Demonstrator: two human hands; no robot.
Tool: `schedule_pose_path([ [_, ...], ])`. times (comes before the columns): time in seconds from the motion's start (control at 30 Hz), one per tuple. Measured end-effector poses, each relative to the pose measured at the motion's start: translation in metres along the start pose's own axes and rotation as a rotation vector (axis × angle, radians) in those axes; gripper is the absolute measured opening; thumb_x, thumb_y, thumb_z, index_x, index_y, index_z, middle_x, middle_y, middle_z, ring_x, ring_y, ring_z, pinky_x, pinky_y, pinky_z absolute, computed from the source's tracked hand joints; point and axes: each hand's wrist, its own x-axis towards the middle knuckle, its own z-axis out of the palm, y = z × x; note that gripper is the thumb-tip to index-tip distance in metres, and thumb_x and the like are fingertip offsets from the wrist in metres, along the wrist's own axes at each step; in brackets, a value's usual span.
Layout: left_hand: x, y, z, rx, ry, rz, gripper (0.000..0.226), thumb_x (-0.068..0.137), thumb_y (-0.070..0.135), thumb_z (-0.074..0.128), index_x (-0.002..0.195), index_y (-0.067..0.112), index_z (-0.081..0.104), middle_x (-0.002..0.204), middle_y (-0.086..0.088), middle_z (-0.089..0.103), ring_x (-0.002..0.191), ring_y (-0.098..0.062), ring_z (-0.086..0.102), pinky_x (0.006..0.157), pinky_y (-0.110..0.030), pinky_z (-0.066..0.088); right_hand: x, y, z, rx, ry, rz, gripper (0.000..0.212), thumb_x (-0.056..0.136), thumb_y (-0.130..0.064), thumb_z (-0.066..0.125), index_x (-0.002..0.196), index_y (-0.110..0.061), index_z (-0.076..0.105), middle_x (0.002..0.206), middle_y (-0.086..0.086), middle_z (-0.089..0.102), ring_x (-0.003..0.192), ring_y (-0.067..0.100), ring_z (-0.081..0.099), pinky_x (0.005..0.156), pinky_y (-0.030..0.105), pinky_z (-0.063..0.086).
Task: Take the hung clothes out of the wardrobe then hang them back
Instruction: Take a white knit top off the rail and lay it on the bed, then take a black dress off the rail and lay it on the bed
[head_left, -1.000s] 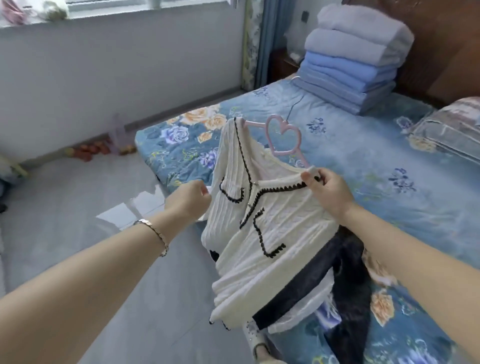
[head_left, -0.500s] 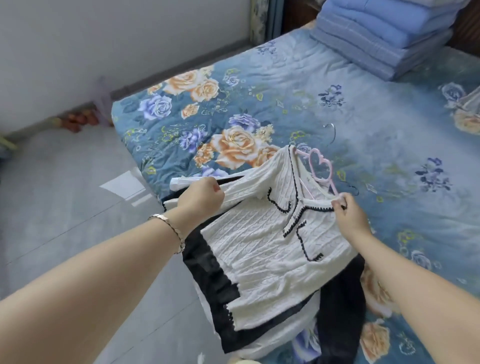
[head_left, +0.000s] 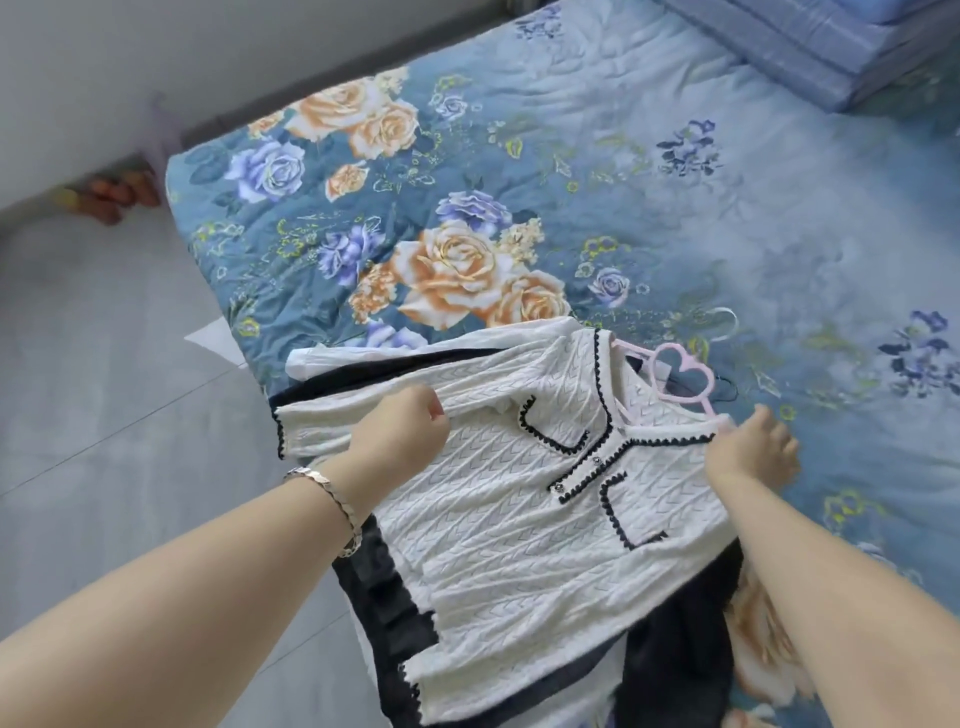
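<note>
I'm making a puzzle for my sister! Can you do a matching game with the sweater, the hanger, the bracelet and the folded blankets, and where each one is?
Things: 1 sweater; 2 hanger; 3 bracelet; 4 folded blankets.
Places: A on the left wrist; B at the far corner of the bed; C poking out of the sweater's collar; D spread over dark clothes.
Pairs: 1-D, 2-C, 3-A, 4-B.

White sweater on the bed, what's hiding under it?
Dark clothes stick out beneath the white sweater along its left edge and bottom, with a white cloth strip at the top left. A pink hanger pokes from its collar. What those clothes are stays covered.
</note>
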Motion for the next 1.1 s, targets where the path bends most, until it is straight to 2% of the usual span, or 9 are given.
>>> schedule_pose_path([
  [0.1, -0.002, -0.005, -0.005, -0.009, 0.003, -0.005, 0.017, 0.089, 0.020, 0.044, 0.094, 0.017, 0.060, 0.092, 0.000, 0.064, 0.084, -0.022, 0.060, 0.070, -0.033, 0.048, -0.004, -0.022, -0.002, -0.161, -0.156, -0.124, 0.040, 0.090, -0.006, 0.048, 0.131, -0.007, 0.045, 0.138, 0.019, 0.040, 0.128, 0.034, 0.035, 0.103, 0.040, 0.033],
  [0.17, -0.007, -0.012, -0.012, -0.028, 0.014, -0.013, 0.016, 0.089, 0.021, 0.044, 0.093, 0.018, 0.059, 0.093, 0.000, 0.064, 0.085, -0.023, 0.060, 0.070, -0.033, 0.048, -0.022, -0.047, -0.002, -0.250, -0.347, -0.303, 0.031, 0.091, -0.006, 0.044, 0.121, -0.009, 0.052, 0.125, 0.018, 0.051, 0.117, 0.033, 0.047, 0.088, 0.035, 0.042],
  [0.23, -0.017, -0.024, -0.023, -0.038, 0.036, -0.018, 0.015, 0.090, 0.022, 0.043, 0.094, 0.020, 0.057, 0.093, 0.001, 0.063, 0.085, -0.022, 0.060, 0.070, -0.032, 0.047, -0.049, -0.075, -0.004, -0.272, -0.529, -0.457, 0.027, 0.093, -0.010, 0.040, 0.115, -0.011, 0.055, 0.116, 0.014, 0.058, 0.104, 0.030, 0.056, 0.073, 0.030, 0.041],
  [0.4, -0.058, -0.078, -0.070, -0.034, 0.127, -0.085, 0.018, 0.091, 0.024, 0.042, 0.101, 0.021, 0.056, 0.099, 0.002, 0.060, 0.087, -0.022, 0.057, 0.072, -0.030, 0.045, -0.157, -0.164, -0.033, -0.327, -0.670, -0.896, 0.028, 0.094, -0.016, 0.039, 0.116, -0.013, 0.056, 0.119, 0.009, 0.059, 0.104, 0.029, 0.057, 0.081, 0.033, 0.045],
  [0.57, -0.126, -0.158, -0.136, -0.104, 0.288, -0.212, 0.012, 0.089, 0.019, 0.044, 0.090, 0.022, 0.055, 0.108, -0.004, 0.064, 0.099, -0.027, 0.058, 0.076, -0.029, 0.043, -0.305, -0.250, -0.073, -0.582, -0.475, -1.368, 0.029, 0.092, -0.009, 0.041, 0.116, -0.007, 0.056, 0.119, 0.012, 0.058, 0.112, 0.030, 0.056, 0.077, 0.031, 0.039],
  [0.7, -0.205, -0.242, -0.187, -0.149, 0.437, -0.321, 0.013, 0.089, 0.020, 0.044, 0.092, 0.021, 0.056, 0.109, -0.006, 0.063, 0.100, -0.028, 0.058, 0.083, -0.032, 0.048, -0.443, -0.297, -0.104, -0.656, -0.394, -1.605, 0.030, 0.091, -0.007, 0.041, 0.117, -0.004, 0.057, 0.122, 0.013, 0.059, 0.113, 0.031, 0.057, 0.087, 0.035, 0.047],
  [0.77, -0.256, -0.288, -0.210, -0.163, 0.495, -0.379, 0.010, 0.090, 0.022, 0.044, 0.092, 0.022, 0.054, 0.109, -0.004, 0.062, 0.099, -0.027, 0.057, 0.080, -0.031, 0.046, -0.515, -0.313, -0.117, -0.651, -0.387, -1.714, 0.030, 0.091, -0.009, 0.041, 0.115, -0.004, 0.058, 0.121, 0.014, 0.059, 0.111, 0.032, 0.057, 0.084, 0.034, 0.046],
  [1.0, -0.470, -0.437, -0.277, -0.113, 0.716, -0.613, 0.016, 0.091, 0.028, 0.043, 0.097, 0.019, 0.056, 0.107, -0.005, 0.062, 0.097, -0.026, 0.058, 0.074, -0.028, 0.041, -0.792, -0.326, -0.186, -0.735, -0.281, -2.204, 0.021, 0.096, -0.015, 0.036, 0.096, -0.005, 0.054, 0.099, 0.012, 0.055, 0.087, 0.027, 0.049, 0.074, 0.029, 0.041],
  [1.1, -0.568, -0.487, -0.293, -0.085, 0.851, -0.758, 0.019, 0.091, 0.032, 0.045, 0.099, 0.020, 0.058, 0.106, -0.003, 0.063, 0.099, -0.026, 0.058, 0.075, -0.026, 0.039, -0.907, -0.318, -0.202, -0.666, -0.284, -2.333, 0.030, 0.093, -0.013, 0.041, 0.111, -0.001, 0.062, 0.102, 0.012, 0.060, 0.087, 0.023, 0.054, 0.076, 0.030, 0.047],
])
